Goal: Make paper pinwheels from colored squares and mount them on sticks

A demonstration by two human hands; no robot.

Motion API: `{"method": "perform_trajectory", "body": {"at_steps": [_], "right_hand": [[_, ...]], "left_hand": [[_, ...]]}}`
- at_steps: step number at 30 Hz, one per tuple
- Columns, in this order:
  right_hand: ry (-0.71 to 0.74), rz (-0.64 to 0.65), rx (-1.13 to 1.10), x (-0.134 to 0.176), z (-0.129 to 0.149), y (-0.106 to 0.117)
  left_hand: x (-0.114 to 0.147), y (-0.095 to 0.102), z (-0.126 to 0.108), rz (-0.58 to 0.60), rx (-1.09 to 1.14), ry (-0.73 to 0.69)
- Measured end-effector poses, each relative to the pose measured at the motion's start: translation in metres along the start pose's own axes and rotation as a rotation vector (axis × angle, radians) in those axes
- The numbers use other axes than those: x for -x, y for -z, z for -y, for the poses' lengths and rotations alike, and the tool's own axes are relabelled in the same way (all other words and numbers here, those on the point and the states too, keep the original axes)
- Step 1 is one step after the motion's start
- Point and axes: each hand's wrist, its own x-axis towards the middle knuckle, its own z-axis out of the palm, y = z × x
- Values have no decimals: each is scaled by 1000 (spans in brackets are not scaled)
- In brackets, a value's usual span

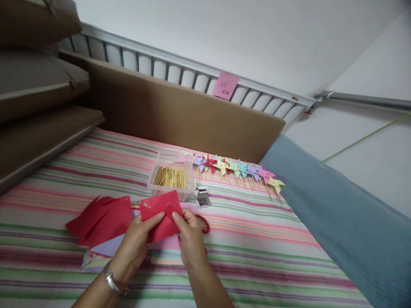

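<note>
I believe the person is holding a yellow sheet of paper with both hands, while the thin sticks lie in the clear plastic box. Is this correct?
Only the colour is wrong: the head view shows that the sheet of paper held by the left hand and right hand is red, not yellow. The thin sticks do lie in the clear plastic box.

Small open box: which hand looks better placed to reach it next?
The right hand, probably: it is nearer the small open box, while the left hand is on the red sheet's far side. Both hold the sheet, so the right would need to let go.
</note>
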Motion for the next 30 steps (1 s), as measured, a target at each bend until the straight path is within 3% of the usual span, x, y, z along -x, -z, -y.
{"method": "perform_trajectory", "body": {"at_steps": [5, 10, 16, 21, 25, 30], "right_hand": [[4, -51, 538, -11, 23, 25], [53, -96, 852, -12, 38, 60], [-29, 121, 1322, -1, 21, 68], [179, 87, 1496, 7, -1, 75], [320, 167, 1561, 14, -2, 85], [367, 266, 1568, 21, 10, 90]], "left_hand": [[-7, 14, -22, -88, -71, -66], [-13, 37, -44, -202, -81, -117], [-17, 49, -55, -205, -48, -188], [-14, 52, -59, -119, -36, -176], [11, 65, -55, -98, -56, -126], [70, 90, -46, -132, -10, -99]]}}
